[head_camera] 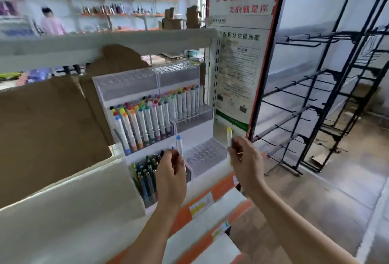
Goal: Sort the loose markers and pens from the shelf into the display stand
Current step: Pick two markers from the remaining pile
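Standing upright, a blue-capped marker (179, 144) is pinched by the left hand (171, 176) at six o'clock of the display stand (190, 125); a yellow-capped marker (229, 136) is pinched by the right hand's (246, 161) fingers at four o'clock.

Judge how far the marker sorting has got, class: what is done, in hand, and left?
Done: the display stand already holds rows of markers and, lower down, pens. In hand: the left hand holds a blue-capped marker, the right hand a yellow-capped marker. Left: both need slotting; the clear block at lower right looks empty.
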### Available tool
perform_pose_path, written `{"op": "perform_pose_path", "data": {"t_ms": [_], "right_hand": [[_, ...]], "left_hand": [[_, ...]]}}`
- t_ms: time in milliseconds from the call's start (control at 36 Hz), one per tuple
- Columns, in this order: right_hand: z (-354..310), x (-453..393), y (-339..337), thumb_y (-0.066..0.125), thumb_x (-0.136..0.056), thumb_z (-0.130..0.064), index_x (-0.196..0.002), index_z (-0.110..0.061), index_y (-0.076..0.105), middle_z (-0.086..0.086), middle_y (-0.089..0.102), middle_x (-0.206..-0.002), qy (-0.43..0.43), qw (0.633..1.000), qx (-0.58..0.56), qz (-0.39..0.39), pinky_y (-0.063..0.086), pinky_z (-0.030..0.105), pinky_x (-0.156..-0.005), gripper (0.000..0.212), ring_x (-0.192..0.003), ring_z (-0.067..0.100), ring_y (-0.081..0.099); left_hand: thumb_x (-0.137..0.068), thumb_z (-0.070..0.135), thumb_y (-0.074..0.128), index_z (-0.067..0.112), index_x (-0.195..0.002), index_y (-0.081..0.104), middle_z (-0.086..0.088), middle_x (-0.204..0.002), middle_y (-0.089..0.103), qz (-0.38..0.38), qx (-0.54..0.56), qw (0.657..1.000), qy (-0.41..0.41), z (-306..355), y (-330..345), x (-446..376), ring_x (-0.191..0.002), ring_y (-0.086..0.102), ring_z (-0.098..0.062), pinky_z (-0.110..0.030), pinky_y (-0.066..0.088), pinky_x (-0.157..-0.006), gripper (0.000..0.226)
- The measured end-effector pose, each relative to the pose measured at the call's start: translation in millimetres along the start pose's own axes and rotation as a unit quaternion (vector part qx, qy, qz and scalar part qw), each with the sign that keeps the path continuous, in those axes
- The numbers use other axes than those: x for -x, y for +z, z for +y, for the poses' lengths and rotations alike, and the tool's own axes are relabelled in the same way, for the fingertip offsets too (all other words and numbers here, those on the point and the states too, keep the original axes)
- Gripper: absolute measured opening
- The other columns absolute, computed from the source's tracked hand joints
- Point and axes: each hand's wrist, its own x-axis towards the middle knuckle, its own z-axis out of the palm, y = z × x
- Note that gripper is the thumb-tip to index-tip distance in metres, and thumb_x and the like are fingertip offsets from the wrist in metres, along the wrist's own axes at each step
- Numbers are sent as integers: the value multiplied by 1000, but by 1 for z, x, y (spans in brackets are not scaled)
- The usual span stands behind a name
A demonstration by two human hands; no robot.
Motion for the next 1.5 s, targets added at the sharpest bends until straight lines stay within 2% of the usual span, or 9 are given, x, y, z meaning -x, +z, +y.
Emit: {"op": "perform_pose_path", "data": {"t_ms": [167,333,500,695,1000,1111,1167,1306,1500], "right_hand": [[9,-40,-2,59,-90,-10,-98,-10,64,3,65,-83,-67,996,-28,-54,41,19,-55,9,-71,20,60],[6,-67,4,58,-92,-14,-100,-11,63,-1,64,-88,-92,989,-78,-88,44,28,-63,10,-77,16,60],[-18,-97,14,59,-92,-16,-94,-12,62,-9,52,-82,-114,987,-93,-60,35,19,-53,5,-68,14,52],[-41,-128,37,58,-93,-17,-93,-10,60,-1,61,-82,-108,982,-142,-59,36,25,-57,7,-72,17,54],[-61,-159,66,55,-94,-16,-86,-15,49,1,54,-76,-148,968,-152,-137,32,12,-51,10,-64,12,46],[-64,-164,80,55,-94,-17,-85,-15,48,2,55,-73,-162,965,-130,-162,44,38,-79,11,-70,23,49],[-65,-163,84,53,-94,-18,-87,-17,45,1,55,-75,-176,960,-116,-185,36,32,-89,11,-69,20,46],[-67,-165,88,53,-95,-18,-93,-15,47,-3,52,-80,-201,949,-120,-210,33,5,-55,7,-71,16,49],[-70,-169,89,55,-94,-17,-87,-17,42,-5,51,-72,-229,943,-125,-207,22,12,-46,14,-64,13,47]], "left_hand": [[-98,18,47,15,-91,53,4,-73,55,73,-12,997,-22,9,25,-5,-68,55,-19,-41,47,-63,10],[-97,26,45,14,-90,53,-2,-76,58,109,-43,993,-25,19,30,-9,-68,54,-21,-32,41,-60,16],[-97,17,47,13,-89,51,5,-70,53,132,-62,989,-10,24,33,-27,-63,50,-12,-23,34,-57,10],[-97,18,48,15,-95,52,4,-81,56,131,-41,990,-31,21,32,-47,-74,51,-8,-31,42,-72,6],[-97,21,48,17,-94,53,6,-84,58,166,-59,983,-51,20,38,-64,-79,53,-6,-19,41,-67,7],[-98,23,46,17,-93,53,8,-80,56,179,-78,979,-53,22,41,-69,-75,52,-6,-11,38,-61,11],[-98,23,46,16,-92,53,7,-78,56,186,-84,978,-50,22,43,-71,-74,52,-7,-17,39,-62,11],[-98,20,47,17,-93,52,12,-80,53,204,-104,971,-66,24,49,-73,-76,52,-4,-13,37,-63,7],[-98,19,48,17,-92,52,11,-81,53,215,-99,969,-71,25,54,-76,-77,52,-4,-17,39,-65,7]]}}
